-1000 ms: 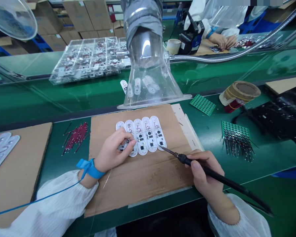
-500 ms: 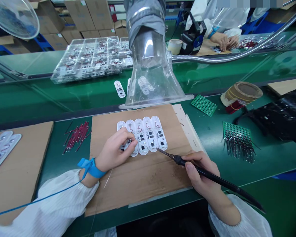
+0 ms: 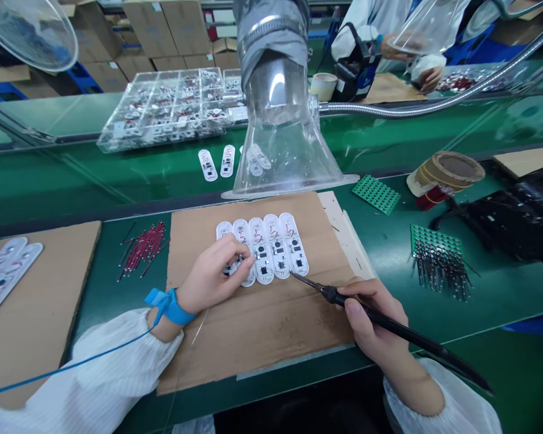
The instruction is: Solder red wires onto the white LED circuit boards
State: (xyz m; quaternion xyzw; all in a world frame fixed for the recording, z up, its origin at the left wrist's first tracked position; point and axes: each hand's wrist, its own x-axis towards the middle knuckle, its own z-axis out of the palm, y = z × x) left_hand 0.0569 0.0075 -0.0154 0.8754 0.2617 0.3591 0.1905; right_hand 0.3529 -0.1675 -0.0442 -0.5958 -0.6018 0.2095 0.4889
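Observation:
Several white oblong circuit boards [image 3: 279, 247] lie side by side on a brown cardboard sheet [image 3: 262, 325]. My left hand [image 3: 219, 265], with a blue band [image 3: 171, 306] at the wrist, rests over the leftmost boards, its fingers pinched together. What lies between those fingertips is too small to make out; a thin wire [image 3: 199, 327] shows below the hand. My right hand [image 3: 377, 316] grips a black soldering iron [image 3: 398, 328] like a pen. Its tip is at the lower edge of the boards, near the two rightmost ones.
A clear fume hood [image 3: 285, 144] hangs just beyond the boards. Red wires [image 3: 143, 250] lie left; green boards [image 3: 375, 194], black wires [image 3: 441, 271] and a tape roll [image 3: 447, 175] stand right. More boards [image 3: 9, 277] are far left. A co-worker's hand [image 3: 429, 78] shows across the bench.
Across the bench, the co-worker's hands have moved apart and a clear hood now shows over them. More small boards show behind the near hood. My hands keep nearly the same pose.

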